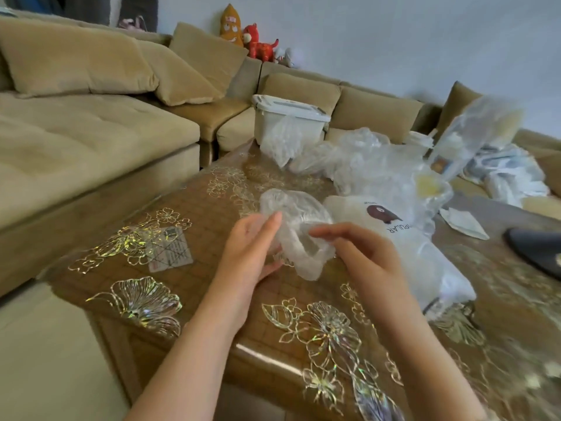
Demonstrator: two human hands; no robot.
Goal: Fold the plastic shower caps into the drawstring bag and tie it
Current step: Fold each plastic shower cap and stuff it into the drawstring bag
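Now both hands are on one clear shower cap (299, 235) just above the tabletop (212, 287): left hand (253, 247) cups its side, right hand (361, 253) pinches the rim. White drawstring bag (403, 238) lies just right, nearer the right hand.

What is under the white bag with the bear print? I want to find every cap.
The white bag lies flat on the table, with clear plastic piled behind it. Anything beneath the bag is covered.
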